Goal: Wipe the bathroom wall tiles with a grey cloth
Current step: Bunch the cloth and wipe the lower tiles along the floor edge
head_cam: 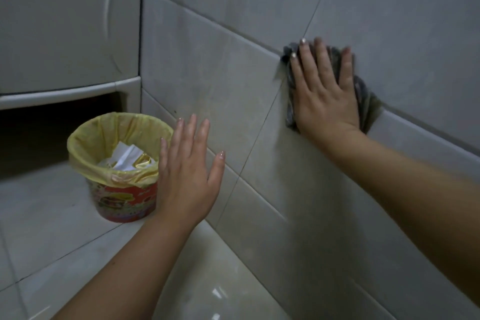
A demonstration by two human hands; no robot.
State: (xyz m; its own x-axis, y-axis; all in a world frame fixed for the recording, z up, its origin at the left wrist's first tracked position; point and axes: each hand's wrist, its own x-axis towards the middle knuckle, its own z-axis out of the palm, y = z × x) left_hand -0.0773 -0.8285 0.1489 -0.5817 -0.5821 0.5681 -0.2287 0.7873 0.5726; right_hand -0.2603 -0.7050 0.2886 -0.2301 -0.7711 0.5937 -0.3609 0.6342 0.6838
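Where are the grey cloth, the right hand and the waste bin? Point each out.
grey cloth (pixel 365 97): head view, dark edge showing right of the palm.
right hand (pixel 324 91): head view, back of the hand, pressed flat on the cloth.
waste bin (pixel 124 200): head view, red printed side wall.

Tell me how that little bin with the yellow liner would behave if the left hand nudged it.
The bin looks small, with only crumpled paper inside, so it is probably light and would slide or tip easily. It tapers to a narrower base, which suggests toppling. The glossy floor tile likely offers little grip. The left hand hovers open beside it.
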